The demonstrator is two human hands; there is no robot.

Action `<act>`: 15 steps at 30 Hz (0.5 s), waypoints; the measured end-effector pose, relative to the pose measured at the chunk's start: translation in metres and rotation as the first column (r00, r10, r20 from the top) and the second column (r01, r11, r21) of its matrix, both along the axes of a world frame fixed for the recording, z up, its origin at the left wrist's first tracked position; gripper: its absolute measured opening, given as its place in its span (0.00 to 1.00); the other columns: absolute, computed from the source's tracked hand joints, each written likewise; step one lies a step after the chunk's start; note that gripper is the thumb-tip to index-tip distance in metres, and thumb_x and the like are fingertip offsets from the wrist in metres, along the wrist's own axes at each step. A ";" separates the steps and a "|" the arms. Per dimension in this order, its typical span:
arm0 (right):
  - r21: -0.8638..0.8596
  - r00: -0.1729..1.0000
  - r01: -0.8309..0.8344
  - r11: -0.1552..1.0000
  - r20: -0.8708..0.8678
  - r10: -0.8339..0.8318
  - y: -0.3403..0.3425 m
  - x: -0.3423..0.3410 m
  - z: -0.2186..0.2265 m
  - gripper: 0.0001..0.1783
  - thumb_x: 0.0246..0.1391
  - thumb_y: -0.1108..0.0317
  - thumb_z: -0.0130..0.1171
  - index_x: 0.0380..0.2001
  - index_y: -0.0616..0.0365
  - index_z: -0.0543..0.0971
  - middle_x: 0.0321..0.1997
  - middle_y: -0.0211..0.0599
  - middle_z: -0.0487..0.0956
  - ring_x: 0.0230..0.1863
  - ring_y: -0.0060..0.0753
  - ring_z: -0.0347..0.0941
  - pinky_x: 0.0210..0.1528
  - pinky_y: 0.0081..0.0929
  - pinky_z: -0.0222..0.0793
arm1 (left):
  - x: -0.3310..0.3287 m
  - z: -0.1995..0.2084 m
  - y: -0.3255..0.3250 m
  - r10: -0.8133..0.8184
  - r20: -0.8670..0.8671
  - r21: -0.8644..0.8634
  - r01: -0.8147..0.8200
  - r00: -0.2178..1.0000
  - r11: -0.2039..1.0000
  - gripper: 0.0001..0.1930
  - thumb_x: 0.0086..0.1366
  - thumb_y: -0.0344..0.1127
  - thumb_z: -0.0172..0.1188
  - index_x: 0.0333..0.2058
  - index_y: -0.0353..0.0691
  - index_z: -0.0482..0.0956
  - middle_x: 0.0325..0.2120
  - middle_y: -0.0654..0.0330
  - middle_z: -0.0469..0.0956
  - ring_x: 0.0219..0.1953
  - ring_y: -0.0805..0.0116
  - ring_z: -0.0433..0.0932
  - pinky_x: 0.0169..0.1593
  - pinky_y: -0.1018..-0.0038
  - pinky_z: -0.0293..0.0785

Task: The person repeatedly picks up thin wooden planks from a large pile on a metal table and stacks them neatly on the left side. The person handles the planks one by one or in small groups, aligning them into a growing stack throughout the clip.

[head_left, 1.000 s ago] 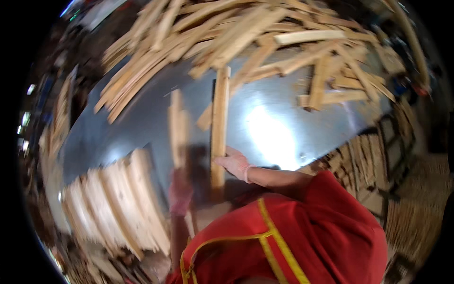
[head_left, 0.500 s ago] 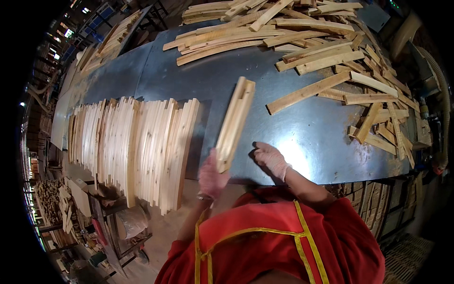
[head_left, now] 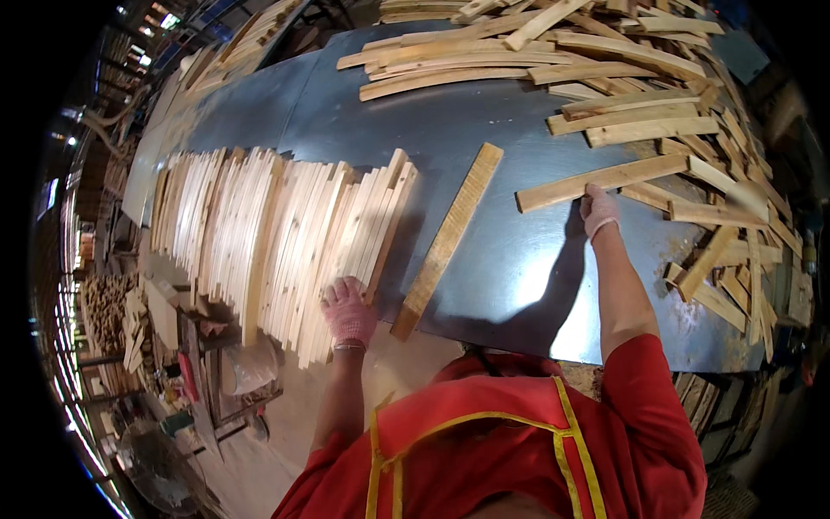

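Observation:
My left hand (head_left: 349,315), in a pink-white knit glove, lies on the near ends of a row of pale wooden slats (head_left: 294,233), its fingers spread over them. The slats stand side by side on the left of the metal-topped table. To the right of the row, a single darker, rough slat (head_left: 450,238) rests apart at a slant. My right hand (head_left: 599,211), also gloved, is stretched forward, with its fingers closed at the near edge of a wooden board (head_left: 596,183). That board lies at the front of the loose pile; the fingertips are partly hidden.
A jumbled pile of wooden boards (head_left: 640,138) covers the far and right parts of the metal table (head_left: 484,303). More strips (head_left: 246,43) lie on another surface at the far left. Below on the left stand a stand (head_left: 203,381) and stacked wood offcuts (head_left: 108,316).
My left hand has let go of the slats it carried and moved left onto the row, which has grown at its right end. One slat now lies alone. My right hand reached forward to a board.

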State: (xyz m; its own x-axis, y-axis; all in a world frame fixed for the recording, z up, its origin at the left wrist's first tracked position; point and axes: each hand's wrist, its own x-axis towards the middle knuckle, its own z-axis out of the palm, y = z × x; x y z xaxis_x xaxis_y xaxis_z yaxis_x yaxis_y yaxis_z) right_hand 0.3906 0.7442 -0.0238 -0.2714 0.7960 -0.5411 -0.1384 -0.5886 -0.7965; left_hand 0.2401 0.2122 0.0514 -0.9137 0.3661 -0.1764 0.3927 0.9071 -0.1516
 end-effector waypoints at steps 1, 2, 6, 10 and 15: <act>0.032 0.998 -0.056 0.998 0.029 0.055 -0.002 0.001 0.000 0.06 0.64 0.68 0.64 0.35 0.53 0.76 0.23 0.25 0.74 0.16 0.20 0.68 0.14 0.20 0.63 | -0.001 0.007 0.001 -0.013 0.044 -0.021 0.014 0.999 1.000 0.40 0.59 0.47 0.67 0.67 0.37 0.66 0.69 0.49 0.67 0.70 0.42 0.65 0.70 0.46 0.62; 0.020 0.992 -0.120 0.993 0.039 0.120 -0.008 -0.005 0.000 0.07 0.65 0.68 0.64 0.33 0.52 0.76 0.23 0.26 0.74 0.16 0.20 0.69 0.14 0.21 0.63 | 0.001 -0.009 -0.013 -0.090 -0.131 0.008 0.092 0.987 0.996 0.41 0.60 0.52 0.65 0.68 0.38 0.66 0.64 0.49 0.71 0.65 0.44 0.71 0.68 0.47 0.64; 0.004 0.955 -0.269 0.963 -0.131 0.267 -0.070 0.019 -0.014 0.08 0.63 0.67 0.64 0.40 0.54 0.76 0.28 0.30 0.76 0.22 0.24 0.71 0.21 0.24 0.65 | 0.052 -0.004 0.063 -0.208 0.056 0.216 0.191 0.977 0.957 0.43 0.55 0.49 0.72 0.68 0.43 0.67 0.60 0.49 0.76 0.58 0.43 0.78 0.58 0.51 0.76; 0.326 0.832 -0.527 0.785 0.008 0.555 -0.171 0.045 -0.058 0.32 0.61 0.62 0.66 0.63 0.68 0.71 0.52 0.48 0.85 0.52 0.43 0.81 0.55 0.38 0.78 | 0.046 -0.041 0.074 -0.240 0.255 0.360 0.138 0.937 0.923 0.42 0.58 0.46 0.71 0.70 0.42 0.65 0.58 0.47 0.76 0.55 0.42 0.80 0.56 0.52 0.79; 0.121 0.425 -0.905 0.408 0.306 0.852 -0.282 0.031 0.012 0.35 0.50 0.53 0.69 0.58 0.62 0.79 0.55 0.58 0.84 0.57 0.53 0.80 0.60 0.40 0.74 | 0.037 -0.035 0.050 -0.266 0.711 0.453 -0.136 0.651 0.881 0.39 0.52 0.43 0.76 0.63 0.44 0.72 0.59 0.48 0.77 0.54 0.41 0.82 0.56 0.54 0.81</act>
State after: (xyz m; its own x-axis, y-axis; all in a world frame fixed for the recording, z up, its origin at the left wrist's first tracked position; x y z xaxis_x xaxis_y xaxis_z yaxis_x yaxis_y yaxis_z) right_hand 0.4217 0.4620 -0.0122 -0.8238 0.2709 -0.4980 0.4915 -0.0964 -0.8655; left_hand 0.2767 0.2622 0.0163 -0.5127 0.6343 -0.5787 0.2459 0.7542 0.6088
